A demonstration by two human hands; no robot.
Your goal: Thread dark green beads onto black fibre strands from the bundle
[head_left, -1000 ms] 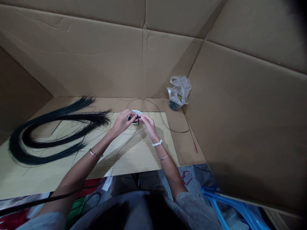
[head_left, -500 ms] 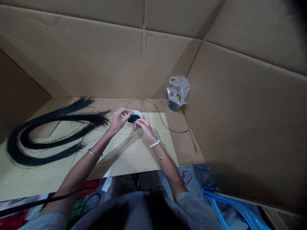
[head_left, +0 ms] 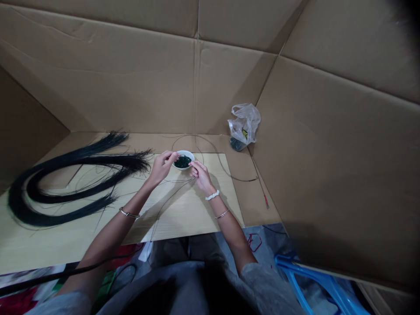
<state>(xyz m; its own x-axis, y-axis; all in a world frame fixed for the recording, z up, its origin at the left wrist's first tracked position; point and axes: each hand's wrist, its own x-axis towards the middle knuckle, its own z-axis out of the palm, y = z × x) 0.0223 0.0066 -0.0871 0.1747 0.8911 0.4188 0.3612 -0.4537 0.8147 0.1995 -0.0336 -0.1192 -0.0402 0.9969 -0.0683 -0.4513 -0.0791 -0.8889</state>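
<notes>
Notably, the left hand (head_left: 160, 167) and right hand (head_left: 201, 176) flank the white bowl (head_left: 189, 155), grip unconfirmed; a knock could spill its dark green bits (head_left: 182, 162).

**Clutter at the edges**

Tan corrugated cardboard walls (head_left: 131, 83) enclose the far corner, where a crumpled clear plastic bag (head_left: 244, 124) sits. Lower right, a looped thin red wire (head_left: 254, 242) and a curved blue plastic frame (head_left: 315, 284) lie on the grey floor (head_left: 269, 240).
</notes>
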